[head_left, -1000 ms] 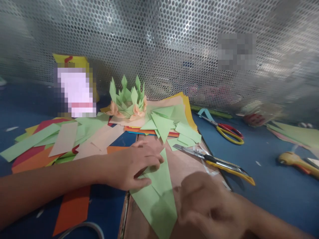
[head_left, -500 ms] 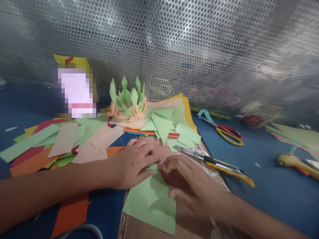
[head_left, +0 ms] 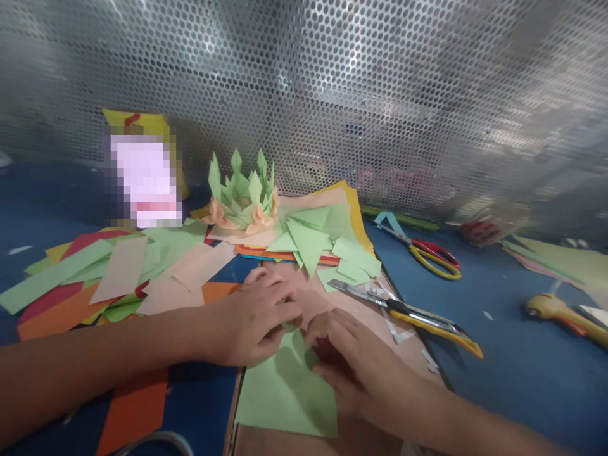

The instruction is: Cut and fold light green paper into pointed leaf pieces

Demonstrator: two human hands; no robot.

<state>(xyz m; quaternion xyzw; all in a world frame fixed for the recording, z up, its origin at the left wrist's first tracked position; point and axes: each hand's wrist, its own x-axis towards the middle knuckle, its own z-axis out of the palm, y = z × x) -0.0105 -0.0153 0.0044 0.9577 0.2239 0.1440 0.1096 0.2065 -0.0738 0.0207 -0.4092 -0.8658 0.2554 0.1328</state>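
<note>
The left hand [head_left: 251, 320] and right hand [head_left: 363, 361] curled their fingers, grip unclear, at a pale-green paper sheet [head_left: 278, 405], seemingly only part-folded.

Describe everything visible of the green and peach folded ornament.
The ornament looks like folded paper: pointed green pieces rise in a ring, with peach folds low around them. It stands upright on peach paper, before the perforated metal screen. Neither the left hand nor the right hand touches it. Its far side is partly hidden.
</note>
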